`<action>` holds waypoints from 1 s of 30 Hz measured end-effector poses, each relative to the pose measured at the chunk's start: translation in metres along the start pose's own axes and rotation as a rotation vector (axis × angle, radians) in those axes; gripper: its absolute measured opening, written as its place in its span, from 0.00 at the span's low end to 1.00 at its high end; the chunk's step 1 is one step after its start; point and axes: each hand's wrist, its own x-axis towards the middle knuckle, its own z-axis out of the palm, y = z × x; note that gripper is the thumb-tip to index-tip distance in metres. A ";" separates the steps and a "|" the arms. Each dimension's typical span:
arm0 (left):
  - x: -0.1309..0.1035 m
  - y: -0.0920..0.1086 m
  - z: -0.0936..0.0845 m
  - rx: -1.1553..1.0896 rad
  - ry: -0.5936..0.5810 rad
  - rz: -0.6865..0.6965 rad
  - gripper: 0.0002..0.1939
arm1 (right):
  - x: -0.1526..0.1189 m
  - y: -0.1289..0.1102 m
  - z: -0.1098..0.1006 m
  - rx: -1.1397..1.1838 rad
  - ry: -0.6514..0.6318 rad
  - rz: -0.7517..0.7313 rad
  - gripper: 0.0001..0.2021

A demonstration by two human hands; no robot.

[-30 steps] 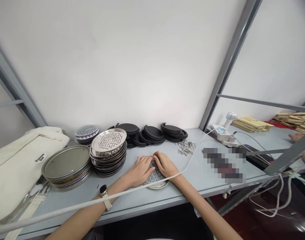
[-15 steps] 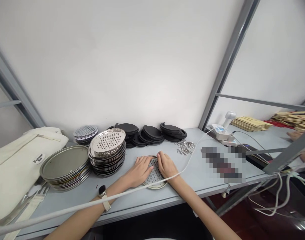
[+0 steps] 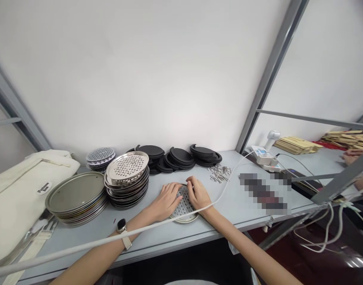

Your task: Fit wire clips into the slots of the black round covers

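Note:
A round perforated metal plate (image 3: 186,202), like a grater disc, lies on the grey table in front of me. My left hand (image 3: 165,201) covers its left side, holding it with the thumb on the holes and the fingers reaching toward the far rim. My right hand (image 3: 198,196) grips it on the right, with bent fingers at the far edge. Whatever is under the fingertips stays hidden. To the left stands a stack of similar metal plates (image 3: 128,164). Small wire hooks (image 3: 219,173) lie heaped beyond my right hand.
Black round pieces (image 3: 181,156) line the wall. A stack of larger lids (image 3: 80,192) and a cream bag (image 3: 23,198) are at left. A white cable (image 3: 89,245) crosses before my arms. Metal frame posts, a small white device (image 3: 261,154) and another person's hand (image 3: 352,156) are at right.
My right fingers have lifted and bent slightly at the far rim. My left hand and the plate keep their places. The view has shifted a little.

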 end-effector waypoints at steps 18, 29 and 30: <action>-0.002 -0.004 0.005 -0.070 0.068 -0.055 0.23 | 0.005 0.019 0.011 0.177 0.060 0.090 0.09; -0.001 -0.004 0.005 0.000 0.114 -0.119 0.22 | 0.009 0.014 0.007 0.123 0.063 0.029 0.07; -0.001 -0.005 0.005 0.006 0.121 -0.130 0.22 | 0.009 0.012 0.006 0.087 0.048 0.003 0.07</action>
